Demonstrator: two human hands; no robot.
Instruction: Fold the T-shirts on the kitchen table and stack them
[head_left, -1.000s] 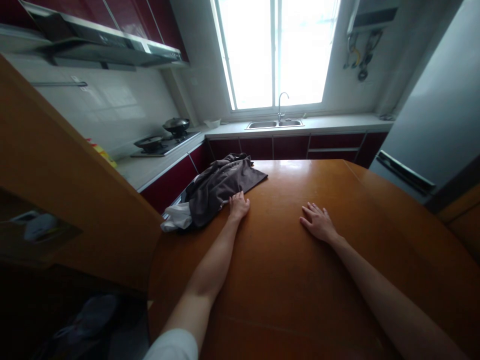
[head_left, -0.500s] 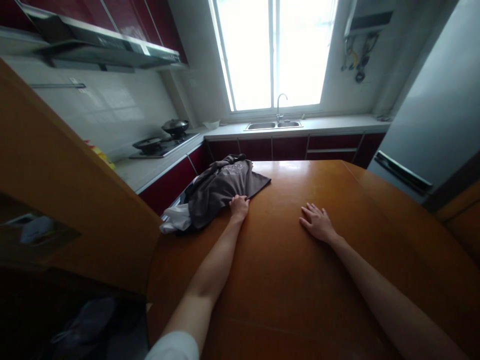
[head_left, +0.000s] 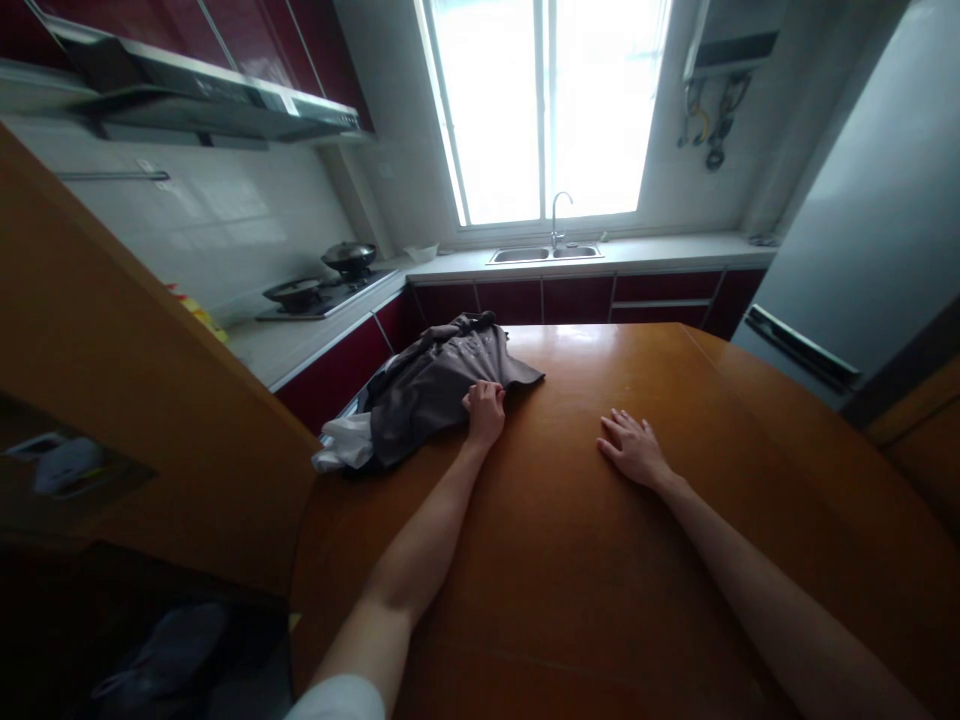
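A crumpled heap of dark grey-brown cloth (head_left: 427, 395), which looks like clothing, lies at the far left of the wooden table (head_left: 570, 560). White fabric (head_left: 345, 445) sticks out at its left end. My left hand (head_left: 486, 408) is closed on the near edge of the dark cloth, fingers curled in and pinching it. Well to the right, my right hand (head_left: 634, 447) lies flat on the tabletop with fingers spread, holding nothing.
Beyond the table runs a counter with a double sink (head_left: 544, 254) under the window. Left of it are a stove (head_left: 330, 297) with two pans and a range hood (head_left: 217, 100). A wooden panel (head_left: 150, 380) rises at the left; a fridge (head_left: 847, 220) stands at the right.
My left hand has lifted slightly and shifted a little right, drawing up the edge of the dark cloth. My right hand stays where it was.
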